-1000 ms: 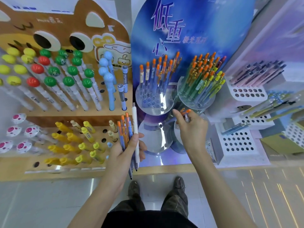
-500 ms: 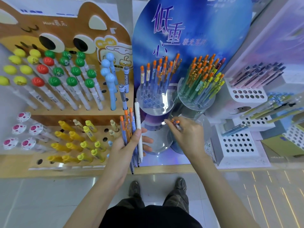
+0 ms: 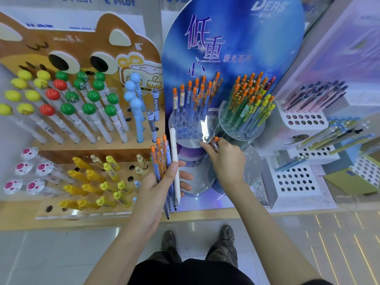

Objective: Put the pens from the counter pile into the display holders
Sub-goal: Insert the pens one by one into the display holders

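Right hand (image 3: 228, 161): the fingers (image 3: 205, 145) and thumb are pinching one orange-topped pen (image 3: 215, 141), its cap showing just above the knuckles. The fingertips are touching, or nearly touching, the front rim of a clear round holder (image 3: 189, 138); contact cannot be confirmed. Open holes are showing in the holder's front rows directly above the fingertips, while upright orange-topped pens are filling the rows behind. To the right of these fingers a second clear holder (image 3: 240, 130) is standing crowded with orange- and yellow-topped pens. A lower clear disc (image 3: 197, 184) is lying beneath the hand.

Left hand (image 3: 160, 182): the fingers (image 3: 185, 176) are clamped round a bundle of pens (image 3: 162, 155), blue-bodied with orange tops, together with one white pen (image 3: 174, 153). The bundle is standing left of the right fingers, near but apart, with its tips pointing down past the front edge of the counter (image 3: 205, 215).

Writing: a blue sign (image 3: 246, 38) above both hands is reading "DERS" with large characters "低重心". "PILOT" labels (image 3: 123, 2) are running along the top strip. A brown animal-shaped board (image 3: 86, 44) to the left is carrying small script, not legible. White perforated racks (image 3: 296, 179) are sitting to the right of the right hand.
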A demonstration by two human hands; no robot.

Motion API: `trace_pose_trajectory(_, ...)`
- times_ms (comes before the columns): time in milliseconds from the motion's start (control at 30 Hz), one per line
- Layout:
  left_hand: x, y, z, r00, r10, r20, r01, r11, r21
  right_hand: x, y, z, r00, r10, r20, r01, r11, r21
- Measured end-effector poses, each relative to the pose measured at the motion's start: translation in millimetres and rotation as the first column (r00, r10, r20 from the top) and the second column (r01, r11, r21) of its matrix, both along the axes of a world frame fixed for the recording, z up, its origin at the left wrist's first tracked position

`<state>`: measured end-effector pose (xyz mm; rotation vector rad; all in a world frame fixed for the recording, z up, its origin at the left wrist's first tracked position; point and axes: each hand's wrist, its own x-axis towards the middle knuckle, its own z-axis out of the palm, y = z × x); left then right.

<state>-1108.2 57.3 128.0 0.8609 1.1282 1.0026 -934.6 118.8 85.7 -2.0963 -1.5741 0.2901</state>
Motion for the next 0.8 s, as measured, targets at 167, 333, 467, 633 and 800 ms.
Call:
trace_pose_trajectory(167,-1.2,0.3,1.0,1.0,0.006,0.01,-0.006,1.0,0.009,9.2,-18.2,20.4,0.865,-0.034,-0.501,0.022,0.999,-0.03)
trace_pose_trajectory(333,-2.6,3.4,2.8,1.0,0.018,0.004,-0.018,1.0,0.012,22.6,-35.5,44.9,0.191,0.001,-0.982,0.044,0.999,0.009)
trace_pose_trajectory(467,-3.5,3.7,5.0,1.0,0.021,0.009,-0.022,1.0,0.015,21.8,-38.3,54.3,-0.167,-0.001,-0.986,-0.012,1.0,0.001)
trace_pose_trajectory(633,-4.7,2.9,4.9,1.0,0.025,0.012,-0.025,1.0,0.005,18.0,-39.1,50.1,-0.043,-0.005,-0.999,0.033,0.999,-0.007)
trace_pose_trajectory(800,-2.2,3.4,8.4,1.0,0.01,0.018,-0.01,1.0,-0.004,18.0,-45.7,52.7,0.262,0.025,-0.965,0.059,0.997,0.042)
